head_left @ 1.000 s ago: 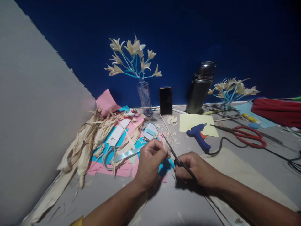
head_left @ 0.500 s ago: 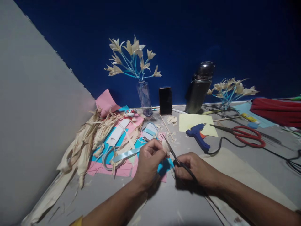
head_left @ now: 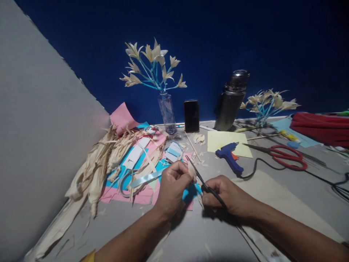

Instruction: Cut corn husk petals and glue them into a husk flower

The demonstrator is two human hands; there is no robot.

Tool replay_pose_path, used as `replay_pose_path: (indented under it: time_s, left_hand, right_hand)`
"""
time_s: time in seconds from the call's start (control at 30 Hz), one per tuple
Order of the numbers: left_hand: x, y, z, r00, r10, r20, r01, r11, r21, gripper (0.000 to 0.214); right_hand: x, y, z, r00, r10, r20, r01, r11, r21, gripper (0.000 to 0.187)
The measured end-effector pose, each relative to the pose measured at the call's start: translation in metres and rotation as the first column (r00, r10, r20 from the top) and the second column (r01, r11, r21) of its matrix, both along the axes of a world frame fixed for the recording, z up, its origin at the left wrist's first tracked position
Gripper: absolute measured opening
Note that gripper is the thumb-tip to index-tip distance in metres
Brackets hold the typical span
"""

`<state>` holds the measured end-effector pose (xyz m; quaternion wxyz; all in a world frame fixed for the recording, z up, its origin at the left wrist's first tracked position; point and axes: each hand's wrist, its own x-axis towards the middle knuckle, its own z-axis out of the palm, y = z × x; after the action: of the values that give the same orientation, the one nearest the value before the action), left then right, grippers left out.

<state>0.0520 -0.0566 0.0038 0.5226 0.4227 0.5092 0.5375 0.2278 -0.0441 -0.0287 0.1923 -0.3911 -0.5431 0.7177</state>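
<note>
My left hand [head_left: 174, 182] pinches a small pale piece of corn husk [head_left: 191, 171] between thumb and fingers. Black-handled scissors [head_left: 209, 189] are gripped in my right hand [head_left: 222, 194], their blades pointing up and left alongside the husk piece. The blades look closed or nearly so, right at the husk's edge. Under and behind my left hand lie pink and blue paper sheets [head_left: 140, 195] with a light blue ribbon [head_left: 147, 178] across them. A heap of dried corn husks [head_left: 99, 171] spreads at the left.
At the back stand a glass bottle of husk flowers [head_left: 167, 112], a phone [head_left: 191, 116] and a steel flask [head_left: 231, 102]. To the right lie a blue glue gun [head_left: 230, 156] with its cord, red-handled scissors [head_left: 289, 158], yellow paper [head_left: 218, 140] and red cloth [head_left: 319, 127].
The scissor blades have come closer together against the husk piece, and my right hand has shifted very slightly. My left hand stays in place.
</note>
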Motion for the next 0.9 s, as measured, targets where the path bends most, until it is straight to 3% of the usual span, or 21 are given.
replay_pose_path:
  time_s: [0.27, 0.5, 0.73, 0.9]
  left_hand:
    - [0.001, -0.002, 0.003, 0.999, -0.005, 0.031, 0.006, 1.0, -0.021, 0.019]
    - [0.005, -0.002, -0.002, 0.999, -0.025, 0.045, 0.028, 0.998, -0.054, 0.02]
    - [0.009, -0.004, -0.018, 0.971, -0.154, 0.184, 0.195, 0.953, -0.232, 0.026]
    - [0.009, -0.001, -0.019, 0.934, -0.169, 0.316, 0.249, 0.94, -0.234, 0.027]
  right_hand:
    - [-0.004, -0.001, 0.002, 0.994, -0.101, 0.039, 0.102, 0.994, -0.024, 0.044]
    - [-0.005, 0.004, 0.001, 0.889, -0.427, -0.165, 0.415, 0.904, -0.104, 0.04]
    - [-0.003, 0.004, 0.004, 0.883, -0.414, -0.223, 0.409, 0.91, -0.072, 0.044]
    - [-0.003, 0.005, 0.006, 0.876, -0.389, -0.285, 0.367, 0.921, -0.128, 0.04]
